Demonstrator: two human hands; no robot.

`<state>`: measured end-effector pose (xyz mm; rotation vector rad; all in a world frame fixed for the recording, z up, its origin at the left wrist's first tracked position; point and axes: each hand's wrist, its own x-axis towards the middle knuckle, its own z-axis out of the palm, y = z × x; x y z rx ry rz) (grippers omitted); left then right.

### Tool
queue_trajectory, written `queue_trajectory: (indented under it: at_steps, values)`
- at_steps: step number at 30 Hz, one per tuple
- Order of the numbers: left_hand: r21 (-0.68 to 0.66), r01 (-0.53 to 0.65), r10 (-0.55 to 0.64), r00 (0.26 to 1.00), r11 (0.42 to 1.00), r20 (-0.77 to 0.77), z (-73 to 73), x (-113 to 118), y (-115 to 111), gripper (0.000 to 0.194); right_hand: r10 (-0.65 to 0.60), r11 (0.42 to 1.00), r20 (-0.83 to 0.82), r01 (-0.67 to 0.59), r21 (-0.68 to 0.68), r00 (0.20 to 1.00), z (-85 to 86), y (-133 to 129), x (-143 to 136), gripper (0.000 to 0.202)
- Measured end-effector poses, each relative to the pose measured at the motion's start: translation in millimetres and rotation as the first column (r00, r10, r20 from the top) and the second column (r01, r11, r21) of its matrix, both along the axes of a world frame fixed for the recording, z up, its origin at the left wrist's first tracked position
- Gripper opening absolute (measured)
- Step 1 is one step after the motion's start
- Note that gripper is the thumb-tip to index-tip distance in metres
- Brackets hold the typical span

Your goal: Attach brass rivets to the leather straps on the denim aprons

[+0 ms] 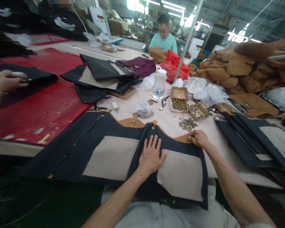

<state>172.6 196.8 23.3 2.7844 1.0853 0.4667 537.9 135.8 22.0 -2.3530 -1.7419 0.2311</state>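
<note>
A dark navy garment panel (pixel 123 129) with beige pocket pieces (pixel 180 172) and brown edging lies across the table edge and hangs over it. My left hand (pixel 152 153) rests flat on the navy cloth beside one beige piece, fingers stretched out and holding nothing. At the panel's right top corner, my right hand (pixel 199 138) pinches a small brown tab (pixel 190 132); its fingertips partly hide what they grip. Another brown tab (pixel 154 124) with a metal fitting stands up near my left fingertips. Loose metal fittings (pixel 187 123) lie in a pile just beyond my right hand.
Small boxes of metal parts (pixel 179 104), a clear bottle (pixel 159 84) and plastic bags stand beyond the panel. Folded dark garments (pixel 104 72) lie left, others (pixel 256 136) right. Brown garments (pixel 249 63) are heaped behind. Another person's hand (pixel 10 80) works at far left; a person sits opposite.
</note>
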Motion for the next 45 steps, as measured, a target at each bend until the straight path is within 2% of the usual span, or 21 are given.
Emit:
queue_trajectory:
  at_steps: [3, 9, 14, 20, 27, 32, 38, 42, 45]
  values:
    - [0.003, -0.002, 0.002, 1.0, 1.0, 0.007, -0.2, -0.1, -0.5, 0.072, -0.001, 1.0, -0.041, 0.002, 0.018, 0.999, -0.4, 3.4, 4.7, 0.008]
    - [0.014, -0.007, 0.006, 0.999, 1.0, 0.032, -2.2, -3.8, -1.1, 0.073, 0.011, 0.999, -0.222, -0.002, 0.042, 0.975, 4.8, -14.3, 18.0, 0.03]
    - [0.011, -0.004, 0.003, 0.999, 1.0, 0.046, -3.7, -3.7, -0.1, 0.072, 0.064, 0.997, -0.333, -0.047, 0.057, 0.941, -4.6, -29.8, 11.5, 0.03]
    - [0.001, 0.001, -0.001, 0.998, 1.0, 0.061, -2.8, -2.8, 0.3, 0.071, 0.03, 0.995, -0.411, 0.013, 0.1, 0.911, -14.8, -27.9, 7.9, 0.029]
    - [-0.004, -0.005, 0.005, 0.999, 1.0, 0.04, -1.7, -2.5, 0.5, 0.071, -0.041, 0.99, -0.507, 0.102, 0.093, 0.861, -23.6, -18.1, 22.3, 0.028]
    - [-0.002, -0.008, 0.008, 0.999, 1.0, 0.034, -3.0, -2.1, 1.4, 0.07, -0.102, 0.984, -0.628, 0.171, 0.051, 0.772, -20.4, -10.1, 31.7, 0.032]
    - [-0.011, 0.001, 0.0, 1.0, 1.0, 0.027, -1.2, -1.6, 2.2, 0.07, -0.122, 0.988, -0.712, 0.153, -0.02, 0.692, -13.3, -8.8, 37.0, 0.033]
    - [-0.022, 0.0, 0.0, 1.0, 1.0, 0.024, -0.4, -1.1, 3.6, 0.072, -0.124, 0.991, -0.729, 0.119, -0.059, 0.674, -8.4, -9.1, 38.7, 0.037]
    - [-0.026, 0.001, 0.0, 1.0, 1.0, 0.02, -0.5, -0.6, 4.9, 0.071, -0.15, 0.988, -0.703, 0.119, -0.094, 0.695, -6.9, -4.6, 39.2, 0.042]
